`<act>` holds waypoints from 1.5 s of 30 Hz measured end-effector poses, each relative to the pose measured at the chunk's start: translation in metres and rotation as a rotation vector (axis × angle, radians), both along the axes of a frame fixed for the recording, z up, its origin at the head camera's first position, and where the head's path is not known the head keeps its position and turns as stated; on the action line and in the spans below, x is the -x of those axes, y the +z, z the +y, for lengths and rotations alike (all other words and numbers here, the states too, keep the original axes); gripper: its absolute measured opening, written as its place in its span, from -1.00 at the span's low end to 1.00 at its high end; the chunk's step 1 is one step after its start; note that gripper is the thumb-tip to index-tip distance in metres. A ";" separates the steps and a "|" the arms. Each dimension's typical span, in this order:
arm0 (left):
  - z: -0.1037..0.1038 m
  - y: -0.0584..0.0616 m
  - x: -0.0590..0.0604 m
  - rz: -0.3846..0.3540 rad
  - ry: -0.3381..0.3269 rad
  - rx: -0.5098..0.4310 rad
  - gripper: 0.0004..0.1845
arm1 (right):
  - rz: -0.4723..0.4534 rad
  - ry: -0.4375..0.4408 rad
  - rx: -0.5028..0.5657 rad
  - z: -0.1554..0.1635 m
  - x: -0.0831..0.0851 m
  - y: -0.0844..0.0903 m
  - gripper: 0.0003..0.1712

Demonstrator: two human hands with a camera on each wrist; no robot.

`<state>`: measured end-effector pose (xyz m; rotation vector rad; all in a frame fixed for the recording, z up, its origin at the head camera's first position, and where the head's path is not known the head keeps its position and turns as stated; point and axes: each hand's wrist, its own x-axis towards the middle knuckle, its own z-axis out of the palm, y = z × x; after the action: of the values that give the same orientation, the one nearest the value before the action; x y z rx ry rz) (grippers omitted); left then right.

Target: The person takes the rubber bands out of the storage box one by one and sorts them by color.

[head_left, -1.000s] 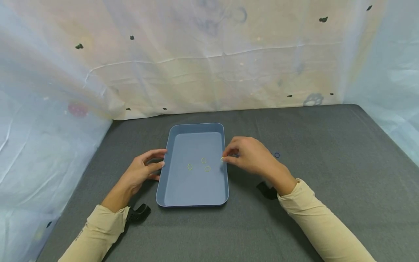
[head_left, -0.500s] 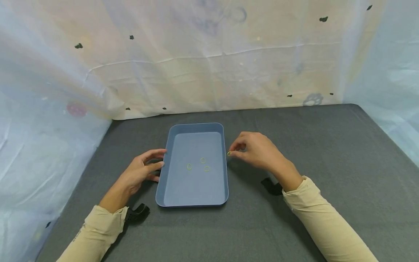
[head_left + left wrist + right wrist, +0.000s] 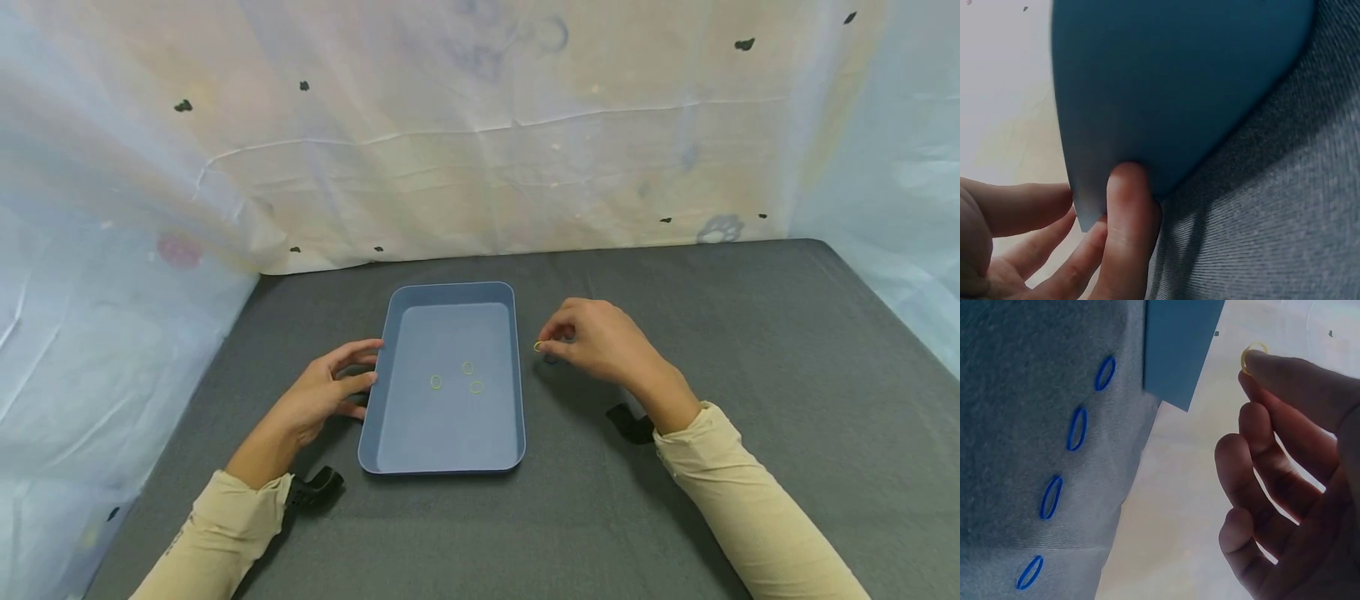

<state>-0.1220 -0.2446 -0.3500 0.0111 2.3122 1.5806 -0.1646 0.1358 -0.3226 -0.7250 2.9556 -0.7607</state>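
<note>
The person's left hand [image 3: 322, 387] reaches in from the near left, wrist slightly bent, its thumb and fingers loosely spread and resting against the left side of the tray [image 3: 442, 446] — the thumb tip pressed flat to the outer wall, the forefinger up at the rim. The right hand [image 3: 600, 337] hovers over the worktop [image 3: 600, 525], just to the right of the tray, its back upward and its forearm slanting in from the near right. Its thumb and forefinger pinch a small yellow ring [image 3: 1243, 360], while the other fingers curl loosely and hold nothing. Three yellow rings [image 3: 431, 382] lie apart on the tray floor; four blue rings [image 3: 1069, 431] lie in a row on the worktop.
</note>
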 end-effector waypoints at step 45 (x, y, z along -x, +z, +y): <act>-0.002 -0.002 0.001 0.003 -0.007 -0.013 -0.36 | -0.096 0.104 -0.166 0.011 0.008 -0.020 -0.94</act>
<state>-0.1232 -0.2466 -0.3520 0.0243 2.3014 1.5938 -0.1728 0.1464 -0.3424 -0.7990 2.8266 -0.5198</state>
